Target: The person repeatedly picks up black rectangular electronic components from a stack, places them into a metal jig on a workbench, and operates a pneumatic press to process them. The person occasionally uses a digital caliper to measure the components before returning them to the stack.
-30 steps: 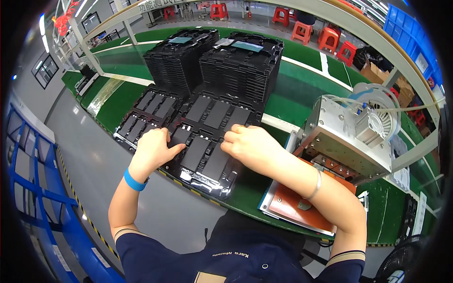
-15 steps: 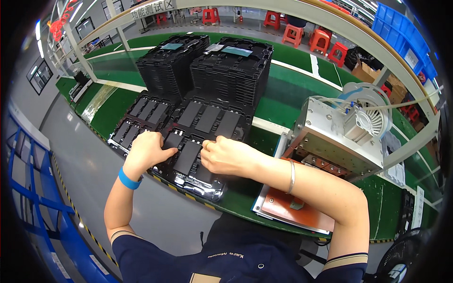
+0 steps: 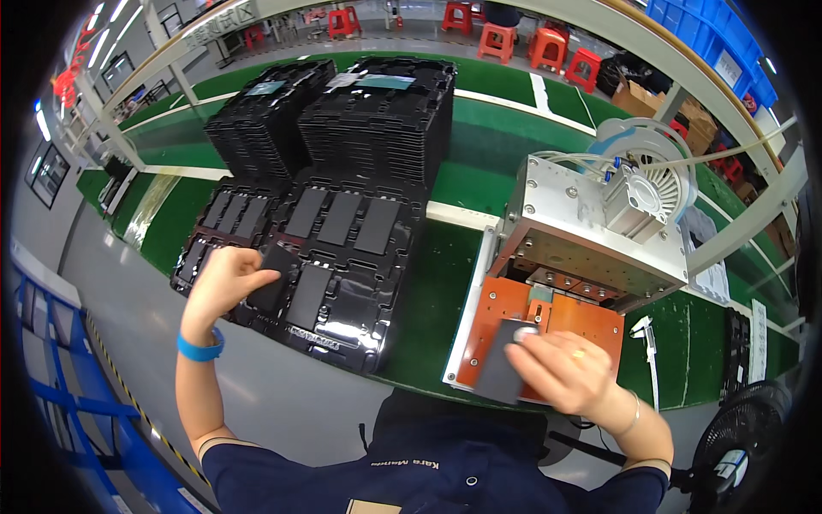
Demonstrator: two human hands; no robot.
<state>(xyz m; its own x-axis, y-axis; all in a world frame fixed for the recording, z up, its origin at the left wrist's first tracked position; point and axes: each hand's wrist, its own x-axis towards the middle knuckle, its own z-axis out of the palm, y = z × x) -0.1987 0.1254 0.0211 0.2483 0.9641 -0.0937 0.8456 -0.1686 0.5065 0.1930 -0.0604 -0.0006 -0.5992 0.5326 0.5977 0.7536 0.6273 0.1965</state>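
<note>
My left hand is closed with its thumb over a flat dark-grey battery cell, which is tilted above the near-left part of a black plastic tray. Other cells of the same kind lie in the tray's pockets, such as one cell just right of my left hand. My right hand, slightly blurred, grips another dark-grey battery cell by its upper end. That cell hangs over the front of an orange plate at the foot of a metal press.
Two tall stacks of black trays stand behind the filled trays on the green bench. A caliper lies right of the press. A black fan is at lower right. A white frame rail crosses above the bench.
My right hand has moved from the tray to the orange plate, carrying a battery cell. My left hand has lifted its cell out of line with the pockets. The view has shifted right.
</note>
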